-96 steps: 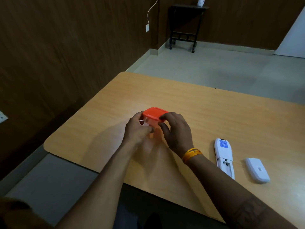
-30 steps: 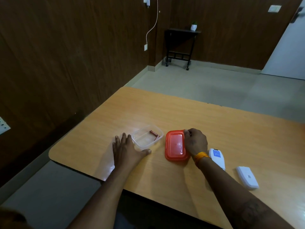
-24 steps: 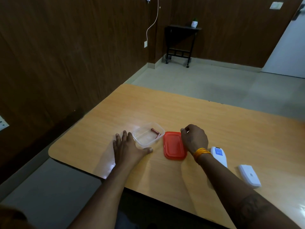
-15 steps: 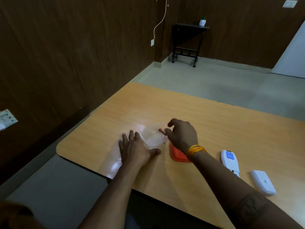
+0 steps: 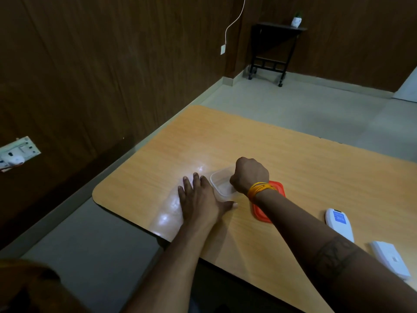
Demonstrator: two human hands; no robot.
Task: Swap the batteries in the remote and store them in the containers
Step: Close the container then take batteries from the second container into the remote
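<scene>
The left hand [image 5: 198, 199] is lying flat on the desk [image 5: 316, 177], fingers spread, thumb touching the near wall of the clear container [image 5: 220, 184]. The right hand [image 5: 250, 175] is reaching down into that container, fingers curled; whether it is holding anything I cannot tell. The red lid [image 5: 261, 213] is lying just beside the container. The remote [image 5: 339, 224] and its battery cover [image 5: 390, 259] are resting well to the right.

- Wooden tabletop [image 5: 282, 154] with rounded corners, over a pale floor [image 5: 316, 102].
- Dark wood-panelled wall [image 5: 101, 64] with a white socket plate [image 5: 19, 151] and a hanging white cable [image 5: 233, 26].
- Black side table [image 5: 274, 41] on castors, bearing a small white pot [image 5: 296, 21].
</scene>
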